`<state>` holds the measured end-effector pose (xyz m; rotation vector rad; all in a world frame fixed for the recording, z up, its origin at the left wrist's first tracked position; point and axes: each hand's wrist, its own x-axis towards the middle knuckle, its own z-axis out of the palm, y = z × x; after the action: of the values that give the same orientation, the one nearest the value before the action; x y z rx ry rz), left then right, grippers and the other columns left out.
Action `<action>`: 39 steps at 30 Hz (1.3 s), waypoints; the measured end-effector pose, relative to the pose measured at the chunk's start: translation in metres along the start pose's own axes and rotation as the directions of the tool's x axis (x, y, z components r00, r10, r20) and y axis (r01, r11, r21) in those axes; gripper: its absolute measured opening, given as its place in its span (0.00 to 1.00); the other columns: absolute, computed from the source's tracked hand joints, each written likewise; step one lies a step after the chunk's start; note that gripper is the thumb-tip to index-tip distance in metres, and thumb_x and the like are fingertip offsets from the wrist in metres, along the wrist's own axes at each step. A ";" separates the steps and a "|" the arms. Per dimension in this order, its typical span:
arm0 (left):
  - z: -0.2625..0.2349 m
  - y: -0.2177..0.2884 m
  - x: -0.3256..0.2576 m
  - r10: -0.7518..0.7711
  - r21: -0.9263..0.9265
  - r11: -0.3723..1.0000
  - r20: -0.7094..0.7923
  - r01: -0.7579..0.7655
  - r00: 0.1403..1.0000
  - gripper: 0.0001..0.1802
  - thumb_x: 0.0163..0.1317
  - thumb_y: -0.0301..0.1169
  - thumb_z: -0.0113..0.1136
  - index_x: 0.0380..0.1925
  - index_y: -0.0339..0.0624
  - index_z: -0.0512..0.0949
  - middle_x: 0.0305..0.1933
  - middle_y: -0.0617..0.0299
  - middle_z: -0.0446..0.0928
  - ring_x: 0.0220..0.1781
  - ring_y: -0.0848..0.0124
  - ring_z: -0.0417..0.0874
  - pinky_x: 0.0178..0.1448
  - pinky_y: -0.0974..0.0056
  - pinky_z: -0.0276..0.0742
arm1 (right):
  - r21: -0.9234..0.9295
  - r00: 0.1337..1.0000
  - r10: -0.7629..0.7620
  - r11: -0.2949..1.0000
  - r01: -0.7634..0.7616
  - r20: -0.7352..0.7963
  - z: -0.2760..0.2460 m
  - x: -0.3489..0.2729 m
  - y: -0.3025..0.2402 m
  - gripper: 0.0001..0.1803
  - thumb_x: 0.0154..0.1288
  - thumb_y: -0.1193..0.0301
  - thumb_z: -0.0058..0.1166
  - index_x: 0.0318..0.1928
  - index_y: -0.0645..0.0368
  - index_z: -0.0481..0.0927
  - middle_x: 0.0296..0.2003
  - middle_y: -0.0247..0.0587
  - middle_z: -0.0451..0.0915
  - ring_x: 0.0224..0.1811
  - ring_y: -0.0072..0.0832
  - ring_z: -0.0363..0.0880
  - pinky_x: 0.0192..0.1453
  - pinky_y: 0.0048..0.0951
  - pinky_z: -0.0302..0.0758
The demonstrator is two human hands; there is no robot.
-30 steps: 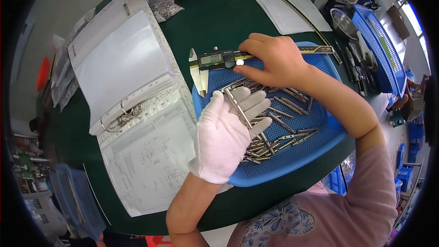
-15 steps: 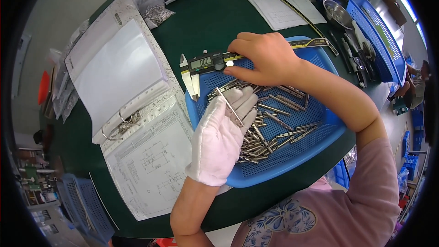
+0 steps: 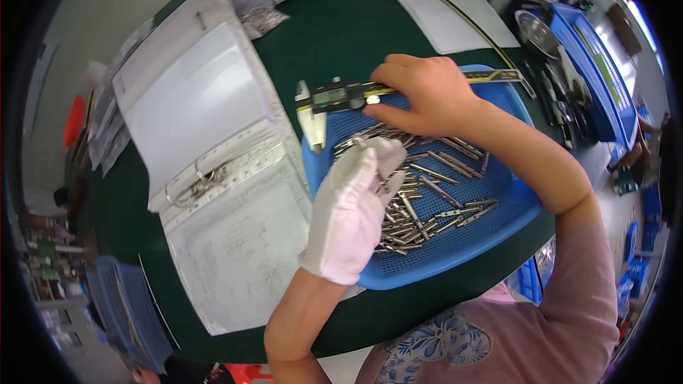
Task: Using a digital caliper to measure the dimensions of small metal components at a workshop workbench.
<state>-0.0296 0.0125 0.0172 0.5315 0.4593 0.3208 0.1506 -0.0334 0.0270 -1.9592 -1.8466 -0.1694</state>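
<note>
My right hand (image 3: 430, 96) is bare and grips a digital caliper (image 3: 331, 98) by its sliding part. The caliper lies crosswise over the far side of a blue perforated basket (image 3: 455, 274), its jaws pointing toward me at the left and looking closed. My left hand (image 3: 348, 210), in a white glove, is over the basket's left side with its fingers curled. A slim metal pin (image 3: 358, 141) is in its grasp, mostly hidden by the fingers and blurred. Many similar metal pins (image 3: 409, 220) lie loose in the basket below.
An open ring binder (image 3: 213, 178) with drawings lies at the left. Far off are bagged small parts (image 3: 263, 20) and a second caliper (image 3: 455, 11) across white papers (image 3: 405, 18). On the right are hand tools (image 3: 558, 103), a metal bowl (image 3: 537, 32) and another blue basket (image 3: 594, 64).
My left hand's fingers have curled round the pin that lay across the open palm. The whole view has shifted slightly, and my right hand keeps its grip on the caliper.
</note>
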 end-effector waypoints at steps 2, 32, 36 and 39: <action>0.003 0.002 -0.002 0.103 0.392 0.914 0.031 -0.107 0.994 0.11 0.61 0.34 0.49 0.39 0.41 0.74 0.40 0.64 0.74 0.45 0.76 0.71 0.49 0.71 0.64 | -0.012 0.998 -0.019 1.000 0.019 -0.056 -0.004 0.000 -0.001 0.17 0.49 0.60 0.56 0.32 0.61 0.75 0.24 0.40 0.72 0.24 0.37 0.73 0.25 0.31 0.68; -0.005 0.000 -0.001 0.160 -0.139 0.980 0.134 -0.142 0.978 0.17 0.64 0.39 0.42 0.42 0.36 0.69 0.28 0.66 0.71 0.32 0.77 0.75 0.37 0.74 0.71 | -0.176 0.931 -0.275 0.955 0.237 -0.240 -0.087 -0.072 -0.021 0.34 0.37 0.37 0.57 0.16 0.59 0.64 0.11 0.35 0.58 0.11 0.28 0.57 0.17 0.26 0.52; -0.001 -0.001 -0.003 0.166 -0.087 0.984 0.097 -0.158 0.981 0.20 0.63 0.42 0.44 0.43 0.36 0.69 0.30 0.66 0.69 0.34 0.77 0.74 0.40 0.72 0.70 | -0.205 0.950 -0.270 0.950 0.237 -0.154 -0.080 -0.072 -0.020 0.32 0.37 0.42 0.59 0.13 0.58 0.61 0.11 0.35 0.56 0.10 0.29 0.57 0.16 0.28 0.51; -0.004 0.001 -0.007 0.216 -0.033 0.976 0.095 -0.213 0.972 0.20 0.63 0.41 0.45 0.44 0.35 0.69 0.30 0.66 0.69 0.33 0.77 0.73 0.41 0.71 0.70 | -0.119 0.956 -0.260 0.962 0.245 -0.136 -0.072 -0.070 -0.016 0.27 0.35 0.48 0.60 0.13 0.57 0.64 0.11 0.35 0.58 0.10 0.31 0.59 0.15 0.28 0.53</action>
<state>-0.0375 0.0120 0.0168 0.5735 0.3024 0.5045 0.1427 -0.1260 0.0686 -1.7132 -2.0158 -0.4843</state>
